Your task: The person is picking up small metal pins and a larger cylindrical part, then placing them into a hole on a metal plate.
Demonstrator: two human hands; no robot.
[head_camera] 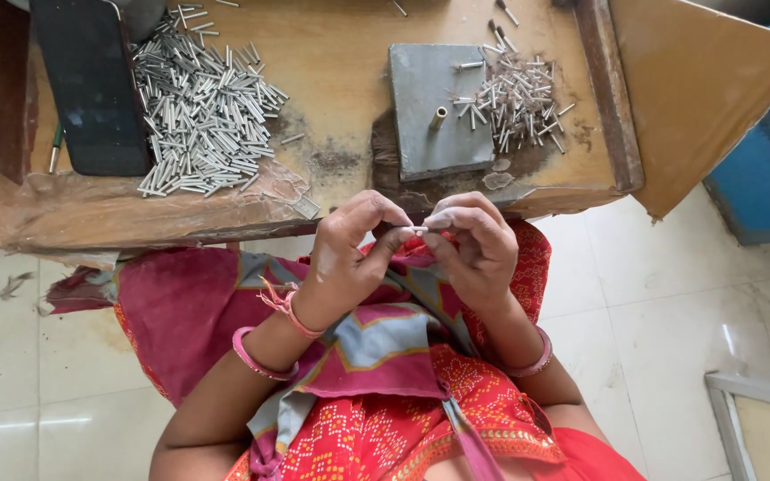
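Pale floor tiles [670, 303] surround a low wooden tabletop [340, 62] whose near edge is worn and stained. On its left part lies a large heap of short silver metal tubes [202, 111], just beside a black phone [91, 85] that lies flat with a green pen [55, 147] at its left side. Toward the right sits a grey metal block [430, 134] with one brass-coloured pin [438, 118] standing on it, and a smaller heap of thin metal pins [519, 98] spills partly over the block's right edge. A sheet of brown cardboard [706, 89] leans at the right end of the tabletop.

Below the near edge, over a lap covered in red patterned cloth [385, 419], the left hand [345, 258] and the right hand [479, 245] meet. Between them is a small silver metal piece [419, 231], pinched from both sides: the left thumb and forefinger are closed on its left end, and the right fingers are closed on its right end. The piece is held level, clear of the tabletop and just in front of the grey block. Pink bangles [260, 356] circle both wrists.
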